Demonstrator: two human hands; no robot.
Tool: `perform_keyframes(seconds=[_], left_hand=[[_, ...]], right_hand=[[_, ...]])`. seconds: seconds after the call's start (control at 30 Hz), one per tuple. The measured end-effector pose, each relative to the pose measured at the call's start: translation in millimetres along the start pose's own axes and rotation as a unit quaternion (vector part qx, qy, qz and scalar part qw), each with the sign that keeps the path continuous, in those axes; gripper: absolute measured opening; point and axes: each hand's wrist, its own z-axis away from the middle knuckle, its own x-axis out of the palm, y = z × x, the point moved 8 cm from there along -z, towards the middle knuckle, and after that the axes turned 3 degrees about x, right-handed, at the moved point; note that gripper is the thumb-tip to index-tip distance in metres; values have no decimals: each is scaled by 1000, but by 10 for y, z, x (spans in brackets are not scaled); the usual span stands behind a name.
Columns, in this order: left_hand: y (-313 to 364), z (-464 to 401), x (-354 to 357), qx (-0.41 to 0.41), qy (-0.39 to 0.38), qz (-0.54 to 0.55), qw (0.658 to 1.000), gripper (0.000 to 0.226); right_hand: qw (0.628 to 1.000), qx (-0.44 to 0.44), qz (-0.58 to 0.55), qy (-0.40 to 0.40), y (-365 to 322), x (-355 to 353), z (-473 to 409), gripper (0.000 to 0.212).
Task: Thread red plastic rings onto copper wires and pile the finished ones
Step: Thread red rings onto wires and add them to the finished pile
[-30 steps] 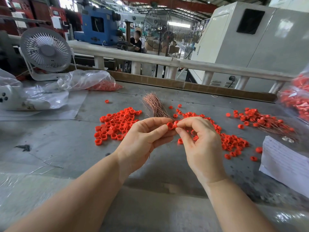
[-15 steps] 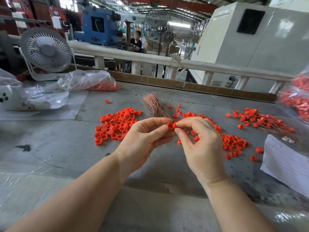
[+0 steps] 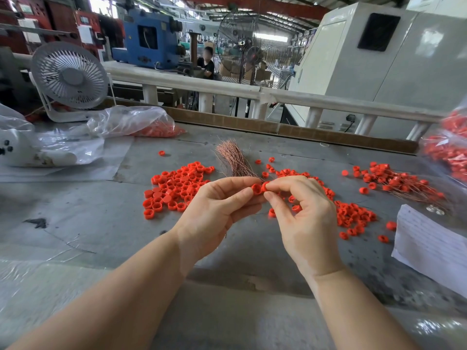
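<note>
Barely anything has moved: your left hand (image 3: 214,210) and right hand (image 3: 303,218) still pinch two red rings (image 3: 259,188) at centre frame, aligning them for threading.

Grey worktable (image 3: 75,223), white railing (image 3: 328,102), desk fan (image 3: 69,77), blue machine (image 3: 149,39) in daylit factory hall.

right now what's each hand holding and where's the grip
Left hand pinches a red ring by its rim; right hand pinches another red ring beside it.

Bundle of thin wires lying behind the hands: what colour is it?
Coppery pink-brown, seen in the head view: the bundle of thin wires lies fanned on the grey table.
</note>
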Motion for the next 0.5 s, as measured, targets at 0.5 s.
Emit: perform_keyframes(seconds=[0.5], left_hand=[[12, -3, 11, -6, -10, 36, 999, 21]], right_hand=[[1000, 11, -1, 5, 16, -6, -6, 3]])
